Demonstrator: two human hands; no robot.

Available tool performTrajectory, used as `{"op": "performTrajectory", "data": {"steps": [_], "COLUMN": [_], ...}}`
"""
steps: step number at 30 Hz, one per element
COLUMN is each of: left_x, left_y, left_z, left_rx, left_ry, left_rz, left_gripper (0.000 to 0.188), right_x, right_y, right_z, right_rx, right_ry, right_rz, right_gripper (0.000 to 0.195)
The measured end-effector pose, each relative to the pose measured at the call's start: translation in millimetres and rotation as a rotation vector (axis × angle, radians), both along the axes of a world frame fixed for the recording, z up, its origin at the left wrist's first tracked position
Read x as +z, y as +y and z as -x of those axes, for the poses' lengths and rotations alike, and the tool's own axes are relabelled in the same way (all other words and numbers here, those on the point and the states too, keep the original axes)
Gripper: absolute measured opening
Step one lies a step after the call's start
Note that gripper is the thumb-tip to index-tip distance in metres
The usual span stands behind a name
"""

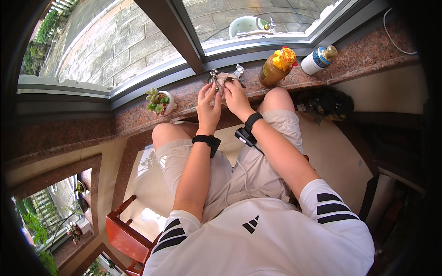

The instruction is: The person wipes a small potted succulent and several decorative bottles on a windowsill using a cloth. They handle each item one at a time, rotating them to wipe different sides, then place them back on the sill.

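Note:
Both of my hands meet just over the front of a red granite windowsill (193,95). Between the fingers and thumb of my left hand (209,108) is a small shiny metallic ornament (214,73), its exact shape too small to tell. My right hand (236,98) pinches a crumpled pinkish-beige cloth (225,78), which lies against the ornament. Right behind the cloth stands a small silvery, clear-looking figurine (239,70). My fingers and the cloth hide part of the ornament.
A potted succulent (167,103) stands left on the sill. To the right are a brown bottle with a yellow-wrapped cap (274,69) and a white-and-blue bottle (316,61). The window frame (193,38) rises behind. A red wooden chair (127,234) is at lower left.

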State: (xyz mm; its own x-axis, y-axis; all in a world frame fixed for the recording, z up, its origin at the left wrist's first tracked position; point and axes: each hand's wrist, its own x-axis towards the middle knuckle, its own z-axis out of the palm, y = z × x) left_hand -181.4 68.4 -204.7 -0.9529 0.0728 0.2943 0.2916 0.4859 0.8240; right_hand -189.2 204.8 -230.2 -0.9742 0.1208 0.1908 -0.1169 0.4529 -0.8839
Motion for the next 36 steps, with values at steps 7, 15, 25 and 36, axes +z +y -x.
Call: {"op": "performTrajectory", "data": {"steps": [7, 15, 25, 36], "left_x": [4.9, -19.5, -24.0, -11.1], "left_y": [-6.6, -19.6, -10.4, -3.9], "left_z": [2.6, 27.3, 59.1, 65.3], "left_rx": [-0.051, 0.033, -0.239, -0.235], "left_ry": [-0.029, -0.050, -0.095, -0.051], "left_rz": [-0.031, -0.232, -0.251, -0.073], "left_gripper": [0.033, 0.028, 0.057, 0.056], "right_x": [-4.4, 20.3, -3.1, 1.7], "right_y": [-0.4, -1.4, 1.3, -7.3], "right_z": [-1.3, -5.1, -9.4, -18.6], "right_rx": [0.025, -0.051, 0.183, 0.130], "right_ry": [0.043, -0.223, -0.210, -0.079], "right_rz": [0.103, 0.498, 0.327, 0.062], "right_gripper": [0.028, 0.023, 0.025, 0.026]}}
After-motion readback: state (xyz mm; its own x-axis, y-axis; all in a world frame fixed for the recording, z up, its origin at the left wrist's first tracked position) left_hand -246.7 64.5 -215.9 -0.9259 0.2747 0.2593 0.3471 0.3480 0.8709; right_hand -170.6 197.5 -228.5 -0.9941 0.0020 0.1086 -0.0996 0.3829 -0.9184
